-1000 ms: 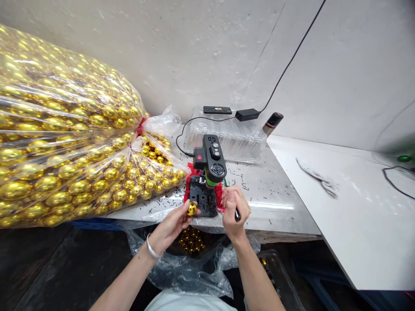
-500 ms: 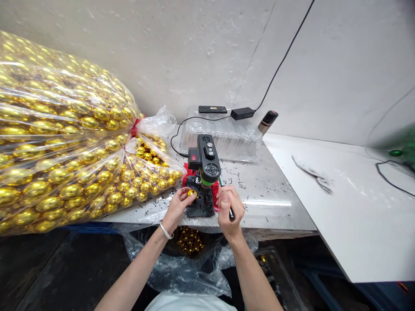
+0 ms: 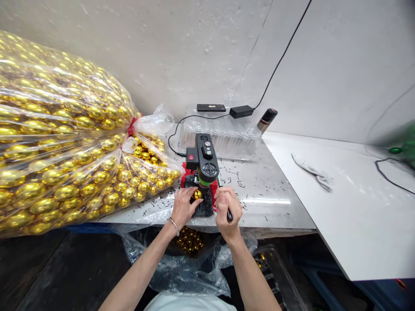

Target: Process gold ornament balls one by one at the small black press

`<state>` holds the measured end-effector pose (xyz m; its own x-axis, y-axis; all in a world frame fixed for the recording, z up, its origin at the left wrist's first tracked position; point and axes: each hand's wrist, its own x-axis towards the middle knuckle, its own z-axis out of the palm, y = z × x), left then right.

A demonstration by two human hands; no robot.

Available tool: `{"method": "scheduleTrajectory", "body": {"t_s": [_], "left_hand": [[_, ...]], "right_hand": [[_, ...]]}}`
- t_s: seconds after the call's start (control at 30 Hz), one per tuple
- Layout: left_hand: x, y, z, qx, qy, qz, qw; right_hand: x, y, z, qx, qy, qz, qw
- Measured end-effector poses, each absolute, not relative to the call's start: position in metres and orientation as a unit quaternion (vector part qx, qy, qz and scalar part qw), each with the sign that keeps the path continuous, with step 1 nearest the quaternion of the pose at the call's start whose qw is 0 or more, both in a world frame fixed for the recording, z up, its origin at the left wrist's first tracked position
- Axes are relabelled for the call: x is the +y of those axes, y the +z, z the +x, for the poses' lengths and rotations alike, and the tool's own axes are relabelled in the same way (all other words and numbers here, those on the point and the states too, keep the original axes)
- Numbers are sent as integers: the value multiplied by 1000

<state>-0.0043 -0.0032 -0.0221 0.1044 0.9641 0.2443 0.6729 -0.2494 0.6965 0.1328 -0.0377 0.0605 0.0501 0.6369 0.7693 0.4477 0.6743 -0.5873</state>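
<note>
Beneath the head of a small black machine [image 3: 207, 162], my left hand [image 3: 185, 204] has its thumb and fingers around a shiny gold ball [image 3: 197, 194]. The ball is over the machine's black base [image 3: 205, 208]. To the right of the base, my right hand [image 3: 228, 211] is wrapped round the machine's lever [image 3: 230, 215], whose black end sticks out below the fist. Red material [image 3: 214, 190] shows under and beside the base.
A large clear bag of gold balls [image 3: 58, 151] fills the left. Behind the machine is a clear plastic box [image 3: 220, 134] with a power adapter [image 3: 241, 112] on it. A glove [image 3: 313, 171] lies right. Gold balls [image 3: 189, 240] sit below the table edge.
My left hand has shifted slightly right with the gold ball, and its fingers have moved further over the base. My right hand stays on the lever. The view has shifted slightly.
</note>
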Motion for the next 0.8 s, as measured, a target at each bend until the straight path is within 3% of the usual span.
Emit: {"method": "scheduleTrajectory", "body": {"t_s": [0.27, 0.8], "left_hand": [[4, -18, -4, 567, 293, 742, 206], [7, -38, -9, 532, 352, 731, 242]], "right_hand": [[-37, 54, 135, -690, 83, -389, 605], [-32, 21, 139, -713, 55, -347, 607]]}}
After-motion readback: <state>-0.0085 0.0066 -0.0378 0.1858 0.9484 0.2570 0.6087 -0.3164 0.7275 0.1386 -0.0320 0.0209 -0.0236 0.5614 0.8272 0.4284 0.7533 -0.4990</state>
